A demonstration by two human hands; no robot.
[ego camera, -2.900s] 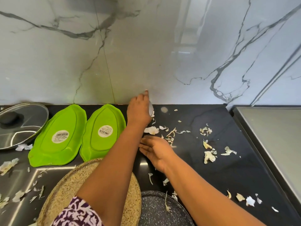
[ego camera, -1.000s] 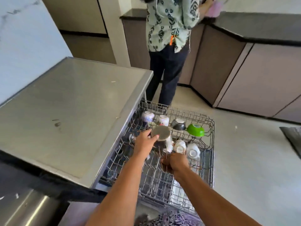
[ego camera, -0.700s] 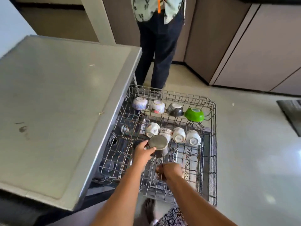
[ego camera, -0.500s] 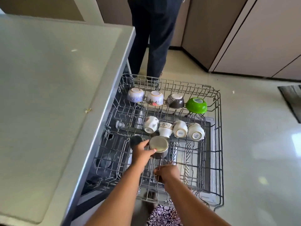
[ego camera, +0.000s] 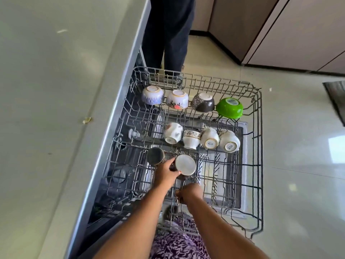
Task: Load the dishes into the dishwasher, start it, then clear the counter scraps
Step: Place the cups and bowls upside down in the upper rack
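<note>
The pulled-out dishwasher rack (ego camera: pixel 258 165) juts over the pale tiled floor (ego camera: pixel 298 165), its left edge tucked under the grey counter top (ego camera: pixel 56 109). Its near right part holds no dishes, only bare wire. At the far end a second person's dark trouser legs (ego camera: pixel 168 34) stand right against the rack's far rim. Brown cabinet doors (ego camera: pixel 280 25) run along the far right, and a dark mat (ego camera: pixel 336 98) lies at the right edge. A small scrap (ego camera: pixel 87 120) sits on the counter top near its edge.

The far row holds 4 upturned bowls: a blue-patterned bowl (ego camera: pixel 152 95), a floral bowl (ego camera: pixel 177 99), a dark bowl (ego camera: pixel 203 102) and a green bowl (ego camera: pixel 230 107). The middle row holds 4 white cups (ego camera: pixel 201 138), tilted on their sides. Nearer, a dark cup (ego camera: pixel 155 156) sits bottom up by the left side.

The left hand (ego camera: pixel 166 172) grips a steel cup (ego camera: pixel 185 165), upside down, fingers and thumb curled round its side, just beside the dark cup. The right hand (ego camera: pixel 189 193) is curled over the rack wires near the front; what it holds I cannot tell.
</note>
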